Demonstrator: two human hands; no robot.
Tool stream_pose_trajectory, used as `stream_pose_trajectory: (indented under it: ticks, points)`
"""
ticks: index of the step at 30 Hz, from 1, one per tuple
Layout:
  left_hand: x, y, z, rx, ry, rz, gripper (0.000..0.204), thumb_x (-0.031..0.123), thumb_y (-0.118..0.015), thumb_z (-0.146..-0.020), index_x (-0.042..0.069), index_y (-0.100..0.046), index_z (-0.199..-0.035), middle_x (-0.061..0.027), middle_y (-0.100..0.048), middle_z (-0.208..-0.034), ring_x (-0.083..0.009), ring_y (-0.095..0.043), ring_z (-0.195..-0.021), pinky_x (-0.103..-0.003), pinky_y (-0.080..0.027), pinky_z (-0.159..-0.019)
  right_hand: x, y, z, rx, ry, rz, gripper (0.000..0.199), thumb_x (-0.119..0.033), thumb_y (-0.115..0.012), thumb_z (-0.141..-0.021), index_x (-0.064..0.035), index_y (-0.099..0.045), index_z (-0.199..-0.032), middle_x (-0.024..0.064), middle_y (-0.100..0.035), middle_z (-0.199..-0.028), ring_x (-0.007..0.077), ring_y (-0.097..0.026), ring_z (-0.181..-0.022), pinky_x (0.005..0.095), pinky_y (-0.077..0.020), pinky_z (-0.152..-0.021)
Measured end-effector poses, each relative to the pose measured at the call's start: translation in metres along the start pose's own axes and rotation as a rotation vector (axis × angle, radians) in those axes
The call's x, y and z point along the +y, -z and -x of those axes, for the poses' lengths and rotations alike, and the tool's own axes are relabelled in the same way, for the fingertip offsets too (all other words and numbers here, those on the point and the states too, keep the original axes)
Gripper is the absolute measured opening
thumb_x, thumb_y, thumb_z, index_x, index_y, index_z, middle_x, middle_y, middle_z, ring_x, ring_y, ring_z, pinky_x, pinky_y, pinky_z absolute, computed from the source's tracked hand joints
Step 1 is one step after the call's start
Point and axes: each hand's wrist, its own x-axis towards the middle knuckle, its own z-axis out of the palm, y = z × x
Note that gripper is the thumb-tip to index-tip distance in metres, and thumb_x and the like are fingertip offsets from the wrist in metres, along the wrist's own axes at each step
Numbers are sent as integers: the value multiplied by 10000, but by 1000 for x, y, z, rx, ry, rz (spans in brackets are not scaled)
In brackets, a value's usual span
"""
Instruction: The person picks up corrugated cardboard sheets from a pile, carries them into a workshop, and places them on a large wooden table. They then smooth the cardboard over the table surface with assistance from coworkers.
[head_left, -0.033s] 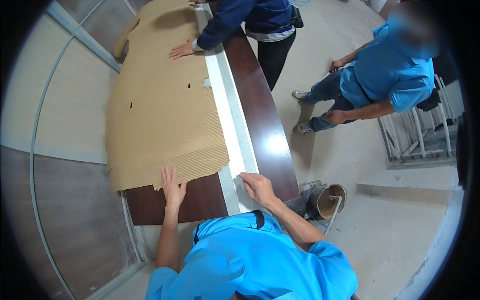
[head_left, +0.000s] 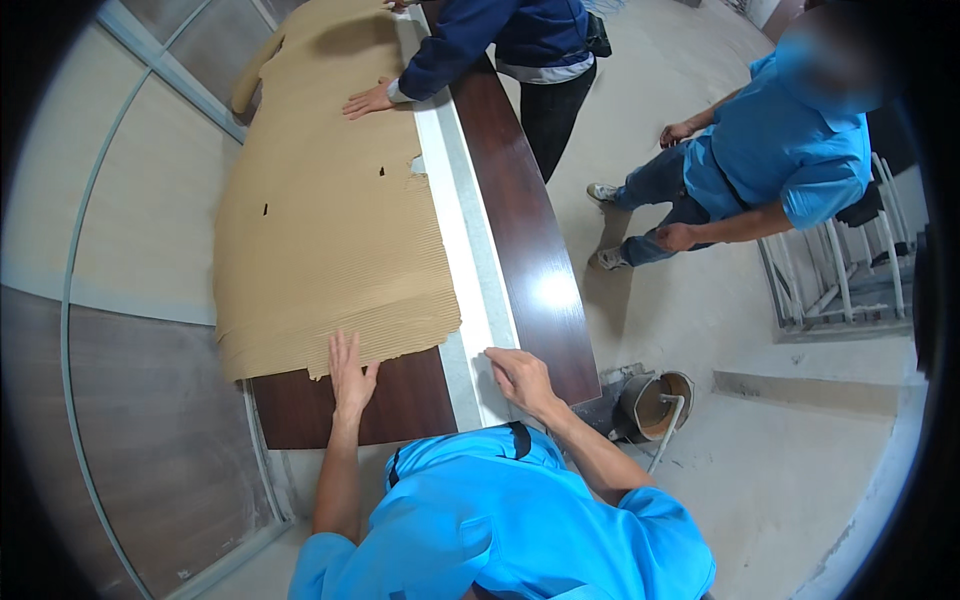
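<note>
A tan sheet of corrugated cardboard [head_left: 330, 240] with a ragged near edge lies over a dark reddish-brown board [head_left: 410, 400]. My left hand [head_left: 350, 378] is open, its fingers spread flat on the cardboard's near edge. Along the cardboard's right side runs a long white and grey strip [head_left: 470, 260], also on the board. My right hand [head_left: 522, 380] rests on the near end of that strip, fingers bent and pressed together. Whatever it may pinch is hidden beneath the fingers.
A person in a dark blue jacket [head_left: 460, 45] leans over the far end, one hand [head_left: 370, 100] flat on the cardboard. Another person in a blue shirt [head_left: 760, 150] stands at right. A bucket [head_left: 655, 405] sits by the board's near right corner. Framed panels [head_left: 150, 200] line the left.
</note>
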Motion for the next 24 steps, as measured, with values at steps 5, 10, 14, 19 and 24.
stream_pose_trajectory:
  ticks: [5,10,14,19,24]
  points:
    - [15,0,-7,-94,26,72,736,240,-734,-872,78,-410,-1513,-220,-178,-1640,-432,-157,-1506,-517,-205,-1207,5,10,2,-18,-99,-6,308,-48,-635,-854,-39,-703,-1155,162,-732,-1045,321,-710,-936,397,-569,-796]
    - [13,1,-14,-95,41,103,733,256,-741,-868,85,-426,-1507,-223,-196,-1635,-435,-171,-1503,-517,-211,-1205,-34,46,-38,-153,-182,-590,339,-111,-655,-910,-14,-677,-1233,166,-716,-1162,253,-711,-1024,348,-566,-829]
    - [12,1,-12,-97,32,118,786,302,-781,-833,90,-430,-1504,-221,-201,-1634,-423,-173,-1505,-519,-216,-1201,-110,120,-68,-172,160,-991,336,-148,-631,-948,26,-670,-1233,216,-686,-1212,326,-677,-1097,392,-565,-864]
    - [16,0,-7,-66,3,52,863,372,-824,-784,94,-435,-1501,-206,-218,-1630,-404,-179,-1505,-525,-223,-1194,-204,175,-82,-122,902,-1363,215,-117,-645,-926,37,-726,-1053,239,-703,-1123,388,-675,-1018,429,-596,-759]
    - [15,-1,-4,-49,24,73,886,389,-834,-768,103,-432,-1504,-188,-215,-1635,-392,-172,-1509,-526,-219,-1194,-239,187,-89,-147,1114,-1386,115,-69,-727,-893,-48,-738,-1006,114,-741,-1014,279,-680,-966,359,-560,-689]
